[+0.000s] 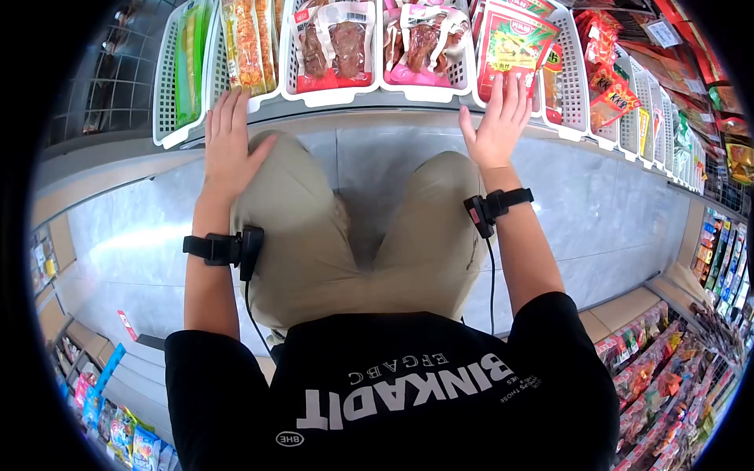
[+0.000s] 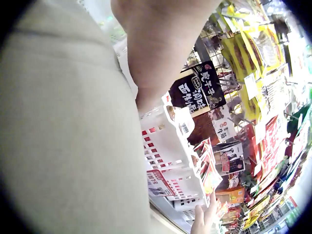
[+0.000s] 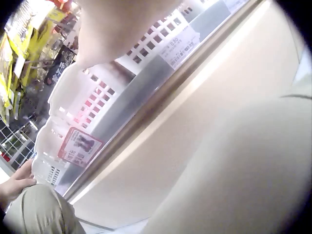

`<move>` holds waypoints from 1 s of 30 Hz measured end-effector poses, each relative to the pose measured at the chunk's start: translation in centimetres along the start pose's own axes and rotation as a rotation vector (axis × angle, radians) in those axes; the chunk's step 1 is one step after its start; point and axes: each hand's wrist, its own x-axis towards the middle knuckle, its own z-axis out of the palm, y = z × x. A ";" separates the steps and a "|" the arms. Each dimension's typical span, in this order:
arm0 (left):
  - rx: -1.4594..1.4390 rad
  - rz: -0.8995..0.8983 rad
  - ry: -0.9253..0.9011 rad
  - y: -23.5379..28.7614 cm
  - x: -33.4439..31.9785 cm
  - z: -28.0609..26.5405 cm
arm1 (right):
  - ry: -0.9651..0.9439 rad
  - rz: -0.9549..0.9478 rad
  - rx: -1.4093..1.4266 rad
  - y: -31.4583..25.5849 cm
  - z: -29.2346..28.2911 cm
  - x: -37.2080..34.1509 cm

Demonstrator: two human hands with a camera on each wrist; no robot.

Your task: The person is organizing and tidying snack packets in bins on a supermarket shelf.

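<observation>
In the head view my left hand point(image 1: 228, 149) lies with straight fingers at the front rim of a white basket point(image 1: 273, 88) of orange snack packs point(image 1: 250, 39). My right hand point(image 1: 498, 129) has its fingers extended over the front of another white basket point(image 1: 577, 71), fingertips on the lower part of a red and green snack packet point(image 1: 514, 47). Neither hand grips anything. Between them stand two baskets with vacuum-packed meat point(image 1: 348, 47) and pink-bottomed meat packs point(image 1: 424, 43). The left wrist view shows the right hand point(image 2: 204, 219) by the basket; the right wrist view shows the left hand point(image 3: 19, 184).
A basket with a long green pack point(image 1: 188, 67) stands at the far left. More baskets of red packets point(image 1: 613, 102) run along the right. My knees point(image 1: 287, 180) are close to the shelf edge point(image 1: 353, 110). Price tags point(image 3: 80, 146) hang on the shelf front.
</observation>
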 end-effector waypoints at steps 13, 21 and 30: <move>-0.028 -0.067 -0.027 0.4 0.1 0.0 | 0.061 -0.014 -0.012 0.7 1.3 0.2; -0.150 -0.093 -0.069 0.4 0.5 -1.6 | -0.018 0.020 -0.052 0.5 1.2 1.1; -0.190 -0.106 -0.227 0.1 0.5 -2.3 | -0.129 0.030 -0.070 -0.2 0.0 1.4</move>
